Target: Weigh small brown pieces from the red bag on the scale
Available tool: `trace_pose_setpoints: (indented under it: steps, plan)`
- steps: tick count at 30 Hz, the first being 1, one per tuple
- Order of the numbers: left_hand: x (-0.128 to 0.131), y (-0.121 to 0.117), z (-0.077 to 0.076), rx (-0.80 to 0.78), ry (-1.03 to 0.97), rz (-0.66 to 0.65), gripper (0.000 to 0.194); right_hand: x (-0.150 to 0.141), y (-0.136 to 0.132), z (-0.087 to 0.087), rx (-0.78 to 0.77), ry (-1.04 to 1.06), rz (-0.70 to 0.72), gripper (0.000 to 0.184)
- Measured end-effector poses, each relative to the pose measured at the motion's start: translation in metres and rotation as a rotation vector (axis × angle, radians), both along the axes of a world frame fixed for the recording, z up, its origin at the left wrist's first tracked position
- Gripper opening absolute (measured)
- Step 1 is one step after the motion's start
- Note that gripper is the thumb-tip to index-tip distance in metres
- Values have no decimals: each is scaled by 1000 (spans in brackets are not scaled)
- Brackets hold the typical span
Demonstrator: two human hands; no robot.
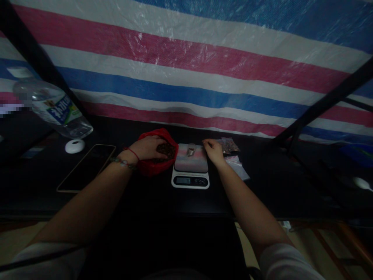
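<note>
My left hand (149, 148) reaches into a red plastic bag (154, 165) holding small dark brown pieces (166, 149); its fingers are curled among them. A small digital kitchen scale (190, 171) stands in the middle of the dark table, with a small clear cup (190, 150) on its platform. My right hand (214, 151) rests at the scale's right edge, fingers bent and pinched; what they hold is too small to see. Small clear packets with brown contents (230, 146) lie just right of that hand.
A phone (87, 166) lies face up left of the bag, with a white round object (75, 146) beyond it. A water bottle (55, 111) lies on its side at far left. A striped tarp (186, 70) hangs behind the table. Empty clear bags (237, 165) lie right of the scale.
</note>
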State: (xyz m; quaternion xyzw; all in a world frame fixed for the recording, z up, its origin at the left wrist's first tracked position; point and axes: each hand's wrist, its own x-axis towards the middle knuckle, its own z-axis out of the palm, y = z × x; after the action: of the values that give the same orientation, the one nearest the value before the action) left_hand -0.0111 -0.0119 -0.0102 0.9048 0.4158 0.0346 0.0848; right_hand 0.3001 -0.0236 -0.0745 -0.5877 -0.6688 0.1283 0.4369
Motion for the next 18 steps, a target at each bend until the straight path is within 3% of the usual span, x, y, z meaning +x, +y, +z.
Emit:
trace_pose_setpoints:
  steps: [6,18]
  plan:
    - [-7,6,-5,-41,1,21,64,0,0,-1,8,7,6,27]
    - [-24,15,1,-88,13,49,65,1,1,-1,-3,26,1,27]
